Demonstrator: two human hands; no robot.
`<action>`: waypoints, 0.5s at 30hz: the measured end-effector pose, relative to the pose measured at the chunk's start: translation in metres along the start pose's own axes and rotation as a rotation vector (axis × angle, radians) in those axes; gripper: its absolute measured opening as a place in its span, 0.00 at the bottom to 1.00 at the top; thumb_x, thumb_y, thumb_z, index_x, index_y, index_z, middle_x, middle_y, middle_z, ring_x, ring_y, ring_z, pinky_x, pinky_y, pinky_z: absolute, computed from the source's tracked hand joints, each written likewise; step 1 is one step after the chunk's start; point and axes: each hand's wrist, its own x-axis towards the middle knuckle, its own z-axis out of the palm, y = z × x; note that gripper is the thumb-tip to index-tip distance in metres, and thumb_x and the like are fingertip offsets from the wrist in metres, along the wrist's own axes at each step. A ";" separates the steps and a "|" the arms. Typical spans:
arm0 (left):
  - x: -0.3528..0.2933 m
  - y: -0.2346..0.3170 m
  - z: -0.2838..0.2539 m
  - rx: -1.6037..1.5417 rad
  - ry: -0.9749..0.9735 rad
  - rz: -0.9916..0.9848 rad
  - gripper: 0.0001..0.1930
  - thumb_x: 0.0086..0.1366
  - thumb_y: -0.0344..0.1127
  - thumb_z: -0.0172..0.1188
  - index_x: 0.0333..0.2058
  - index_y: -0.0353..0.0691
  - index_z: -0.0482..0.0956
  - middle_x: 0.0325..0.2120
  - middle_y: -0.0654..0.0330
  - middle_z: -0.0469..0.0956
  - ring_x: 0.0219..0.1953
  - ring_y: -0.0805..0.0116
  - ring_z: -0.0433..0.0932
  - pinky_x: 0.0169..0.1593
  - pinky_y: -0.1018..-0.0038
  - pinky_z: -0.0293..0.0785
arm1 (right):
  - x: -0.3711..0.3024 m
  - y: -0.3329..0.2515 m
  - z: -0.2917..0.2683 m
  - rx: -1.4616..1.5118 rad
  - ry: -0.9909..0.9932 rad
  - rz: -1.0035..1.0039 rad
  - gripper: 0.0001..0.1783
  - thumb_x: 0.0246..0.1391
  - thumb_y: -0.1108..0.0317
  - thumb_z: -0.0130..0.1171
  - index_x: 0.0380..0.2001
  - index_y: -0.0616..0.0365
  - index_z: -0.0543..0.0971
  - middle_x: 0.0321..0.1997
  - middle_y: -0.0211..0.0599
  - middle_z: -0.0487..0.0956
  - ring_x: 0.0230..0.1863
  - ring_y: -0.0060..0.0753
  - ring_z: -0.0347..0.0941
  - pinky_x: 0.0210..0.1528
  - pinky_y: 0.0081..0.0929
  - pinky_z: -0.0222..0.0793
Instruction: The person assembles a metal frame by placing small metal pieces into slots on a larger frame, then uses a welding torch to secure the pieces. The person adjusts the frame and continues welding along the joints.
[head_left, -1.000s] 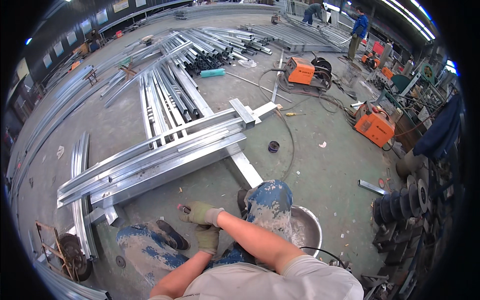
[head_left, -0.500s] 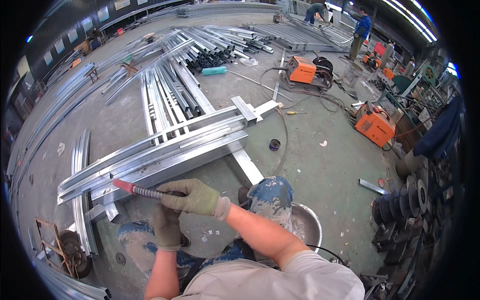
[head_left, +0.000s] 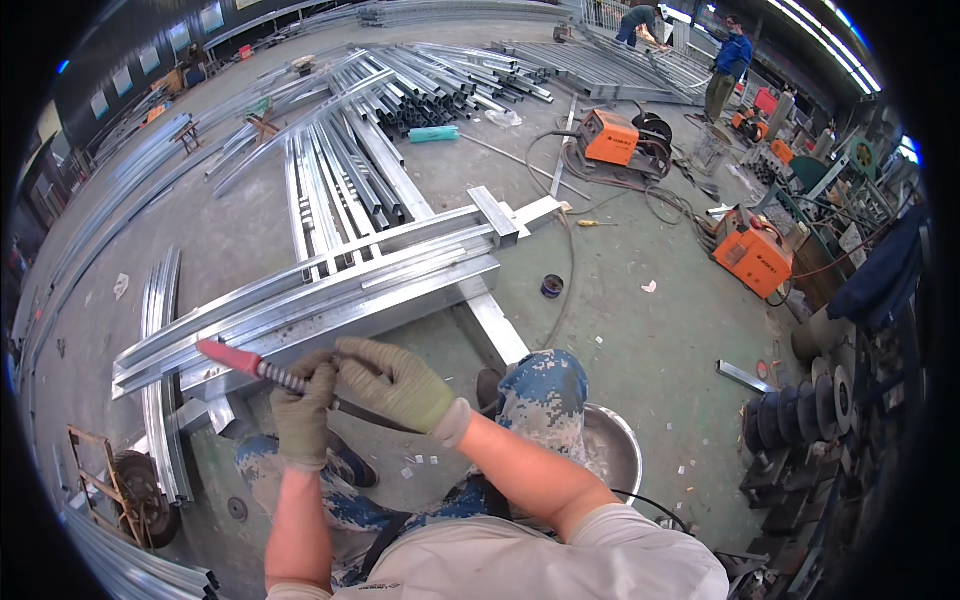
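Observation:
My left hand (head_left: pixel 302 412), in an olive-green work glove, is closed round a red-handled cable (head_left: pixel 232 357) at its coil-spring sleeve. The tapered red end points left, over the near edge of the stacked metal channels (head_left: pixel 330 305). A dark length of cable runs from the left hand to the right, beneath my right hand (head_left: pixel 398 382). That hand wears the same kind of glove. Its fingers are stretched out and slightly bent beside the left fingertips, and no grip on the cable shows.
Galvanized tubes (head_left: pixel 430 85) are heaped further off. Orange welding machines (head_left: pixel 608 137) stand to the right with cables on the floor. By my right knee is a metal basin (head_left: pixel 630 445); wire spools (head_left: pixel 800 410) line the right side. A person in blue (head_left: pixel 733 55) stands far right, another bends nearby.
My left hand has come up and taken hold of the spring sleeve. The right hand has loosened from it and shifted right. The red end has moved left and slightly up.

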 end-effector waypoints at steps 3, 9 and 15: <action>-0.001 0.003 0.012 0.132 -0.180 -0.047 0.12 0.71 0.33 0.64 0.50 0.37 0.86 0.32 0.71 0.82 0.29 0.84 0.71 0.30 0.81 0.67 | 0.005 -0.004 -0.003 -0.158 0.097 -0.105 0.31 0.68 0.58 0.63 0.66 0.67 0.72 0.53 0.46 0.83 0.52 0.30 0.79 0.56 0.28 0.76; 0.018 -0.009 0.027 0.367 -0.437 0.137 0.12 0.62 0.27 0.66 0.45 0.38 0.84 0.32 0.60 0.84 0.33 0.69 0.81 0.39 0.68 0.78 | 0.022 -0.013 -0.011 -0.216 0.222 -0.067 0.36 0.66 0.52 0.65 0.64 0.71 0.71 0.46 0.49 0.83 0.47 0.38 0.81 0.53 0.34 0.77; 0.036 -0.008 0.066 0.727 -0.601 0.101 0.14 0.64 0.46 0.60 0.34 0.40 0.82 0.31 0.45 0.82 0.36 0.40 0.82 0.44 0.51 0.76 | 0.035 0.000 -0.046 0.347 0.346 0.323 0.18 0.68 0.61 0.63 0.52 0.65 0.79 0.33 0.31 0.79 0.32 0.27 0.77 0.36 0.25 0.77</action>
